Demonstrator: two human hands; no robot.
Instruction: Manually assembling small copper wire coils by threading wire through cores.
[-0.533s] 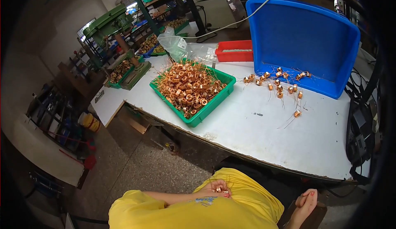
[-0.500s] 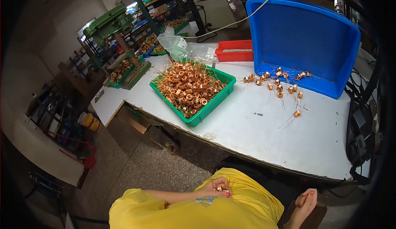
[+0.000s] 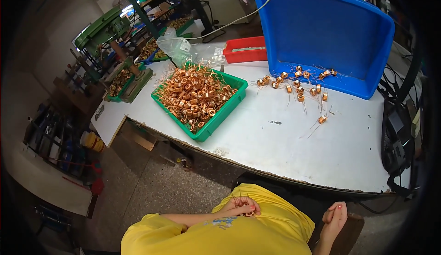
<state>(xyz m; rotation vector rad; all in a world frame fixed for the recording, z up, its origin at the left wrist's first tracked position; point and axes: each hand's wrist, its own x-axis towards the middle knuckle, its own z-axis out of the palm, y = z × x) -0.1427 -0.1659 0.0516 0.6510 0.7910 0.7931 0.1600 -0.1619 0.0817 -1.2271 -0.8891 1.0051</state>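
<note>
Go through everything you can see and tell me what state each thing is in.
Left hand: curled around copper coils
Right hand: curled, can't tell if holding anything
Green tray: heaped with wire coils
Loose coils: scattered, wires splayed
Blue bin: on its side, open toward the person
Red box: open-topped
Plastic bag: crumpled
Green machine: upright, running or not unclear

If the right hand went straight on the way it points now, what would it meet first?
Probably the near edge of the white table, ahead of the right hand; depth is unclear, so it might pass underneath.
</note>
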